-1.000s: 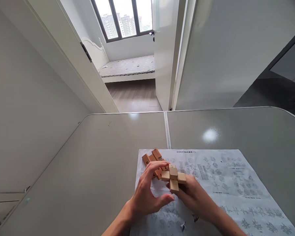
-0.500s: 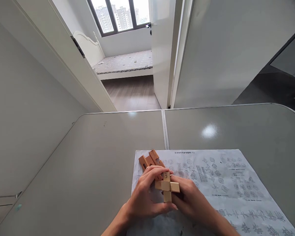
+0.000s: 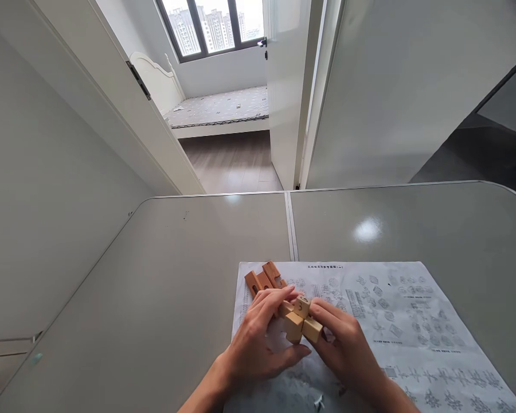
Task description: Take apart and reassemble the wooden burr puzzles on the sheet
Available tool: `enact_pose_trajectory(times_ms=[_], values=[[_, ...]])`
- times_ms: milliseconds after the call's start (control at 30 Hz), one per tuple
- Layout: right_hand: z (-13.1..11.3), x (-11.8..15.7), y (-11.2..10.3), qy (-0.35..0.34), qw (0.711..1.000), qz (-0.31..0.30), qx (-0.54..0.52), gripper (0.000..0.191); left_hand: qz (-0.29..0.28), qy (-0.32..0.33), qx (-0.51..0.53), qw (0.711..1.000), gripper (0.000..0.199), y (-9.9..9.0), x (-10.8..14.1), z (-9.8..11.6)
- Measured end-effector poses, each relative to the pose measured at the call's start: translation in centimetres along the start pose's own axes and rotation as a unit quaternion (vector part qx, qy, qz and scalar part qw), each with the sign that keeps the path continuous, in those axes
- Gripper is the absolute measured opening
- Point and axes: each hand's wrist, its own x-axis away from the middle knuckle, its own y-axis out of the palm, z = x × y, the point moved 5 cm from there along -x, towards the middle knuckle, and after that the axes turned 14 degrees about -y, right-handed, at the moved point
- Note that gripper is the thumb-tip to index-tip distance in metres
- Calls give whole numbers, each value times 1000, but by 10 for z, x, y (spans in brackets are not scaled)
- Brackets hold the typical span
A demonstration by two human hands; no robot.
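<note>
Two bare hands framed a pale wooden cross [image 3: 294,326] in the head camera's view, the only one to go by; it was held up over the left part of a printed sheet [image 3: 391,321], near the lower edge of what the camera saw. Half a second earlier the cross had stood square, with arms pointing left, right and down; now it was turned to a slant, one blunt end facing the camera, another angled to the lower right, and the dark figure 3 [image 3: 301,307] lying on its upper part, tipped along with the rest; a second earlier that figure had not shown at all. The right hand [image 3: 348,344] pinched the lower-right side between thumb and fingers, and seemed to bear the weight; the left hand [image 3: 258,335] curved around the other side, its thumb spread well away from its fingers, though whether any fingertip pressed the wood could not be told. Several reddish-brown blocks [image 3: 264,280] lay where they had been on the sheet's upper-left corner, partly hidden by the left hand; a small scrap [image 3: 319,402] showed again below. As a judgement, the change was one of angle rather than of parts; the pale pieces appeared to stay joined, and the handling looked like turning for inspection or adjustment.
</note>
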Motion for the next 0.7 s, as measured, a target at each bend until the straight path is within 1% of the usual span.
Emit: enact_pose_trajectory(times_ms=[100, 233, 367, 433, 567, 700], values=[[-6, -3, -5, -26, 998, 24, 48, 19, 7, -28, -13, 1000, 89, 1, 2, -5], [-11, -2, -7, -54, 992, 45, 104, 25, -17, -35, 4, 999, 95, 2, 2, -9], [-9, 5, -3, -55, 988, 37, 142, 22, -36, -8, -8, 999, 106, 3, 1, -9], [-8, 8, -1, -53, 985, 34, 162, 21, -37, 3, -23, 999, 107, 4, 0, -8], [-12, 8, 1, -71, 981, 25, 178, 18, -26, 13, -43, 999, 104, 4, -1, -3], [-14, 7, 4, -84, 983, 8, 161, 16, 0, 19, -57, 998, 102, 5, 1, 2]])
